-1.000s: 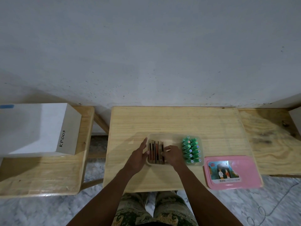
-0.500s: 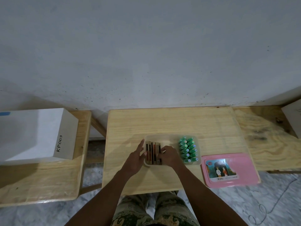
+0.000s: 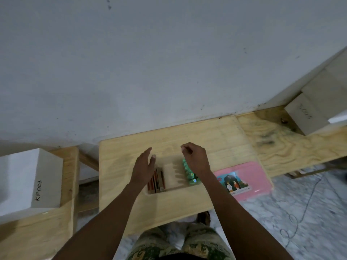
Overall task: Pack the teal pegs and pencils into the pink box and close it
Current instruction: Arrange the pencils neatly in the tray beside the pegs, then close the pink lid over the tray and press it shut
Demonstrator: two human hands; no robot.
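Observation:
A pale tray (image 3: 170, 174) sits mid-table. Several brown and red pencils (image 3: 157, 180) lie in its left side, and a row of teal pegs (image 3: 189, 173) fills its right side, partly hidden by my wrist. My left hand (image 3: 144, 167) hovers over the tray's left end with fingers spread and nothing in it. My right hand (image 3: 195, 157) is raised above the pegs with the fingers curled in; I see nothing held. The pink lid (image 3: 244, 180) with a picture sticker lies flat at the table's right front edge.
The wooden table (image 3: 216, 139) stands against a grey wall. A white box marked KP003 (image 3: 30, 182) rests on the left bench. Another pale box (image 3: 308, 117) sits on the right bench. A cable (image 3: 300, 212) lies on the marble floor.
Both hands have lifted off the pencils and moved toward the wall. The camera has tilted, so the table now looks slanted.

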